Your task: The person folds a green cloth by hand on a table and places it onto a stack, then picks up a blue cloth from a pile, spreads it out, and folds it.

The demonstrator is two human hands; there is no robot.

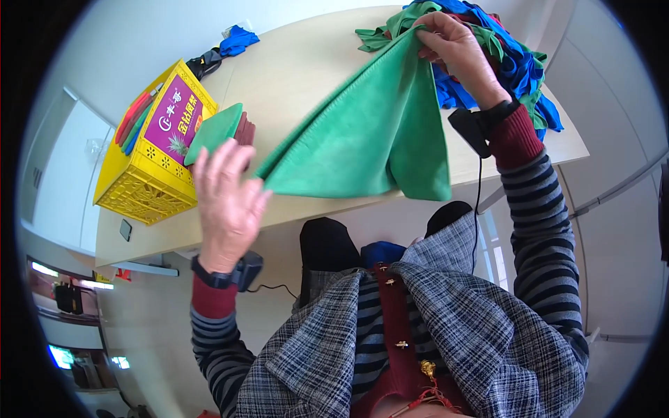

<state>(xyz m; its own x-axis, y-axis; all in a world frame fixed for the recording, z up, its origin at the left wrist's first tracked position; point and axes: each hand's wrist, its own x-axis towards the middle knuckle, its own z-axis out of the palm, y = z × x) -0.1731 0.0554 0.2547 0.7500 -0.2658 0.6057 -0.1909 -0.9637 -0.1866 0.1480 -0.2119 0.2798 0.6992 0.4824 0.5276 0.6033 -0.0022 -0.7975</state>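
A green cloth (362, 139) hangs spread out over the front of the table. My right hand (449, 45) pinches its upper corner, with the fingers closed on the edge. At the cloth's lower left corner, my left hand (226, 198) is raised and somewhat blurred, its fingers stretched out and apart. The corner comes up close to the thumb side of that hand; whether they touch I cannot tell. Just beyond the left fingers, a folded green cloth (217, 129) and dark red folded cloths (245, 131) lean against a yellow plastic basket (143, 174).
Folded cloths in several colours (136, 122) stand inside the basket. A loose heap of blue, green and red cloths (519, 66) lies at the table's far right. A blue cloth (238, 42) sits beside a black item (204, 64) at the back left. Cables hang from both wrist devices.
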